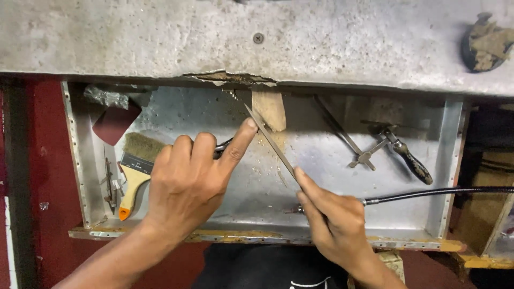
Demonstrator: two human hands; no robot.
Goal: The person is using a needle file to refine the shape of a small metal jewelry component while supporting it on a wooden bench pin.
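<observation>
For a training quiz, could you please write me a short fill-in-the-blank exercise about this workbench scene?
1. Both hands hold a thin metal ____ against the wooden peg.
2. The paintbrush lies in the tray on the ____ side.
3. The left hand presses the tool with its ____ finger.
4. A black flexible shaft enters from the ____.

Missing words: file; left; index; right

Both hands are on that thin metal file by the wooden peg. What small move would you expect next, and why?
Probably a short push of the file along its length. The right hand grips its lower end, the left hand presses a fingertip near its tip by the wooden peg, and filings lie in the metal tray below.
</observation>
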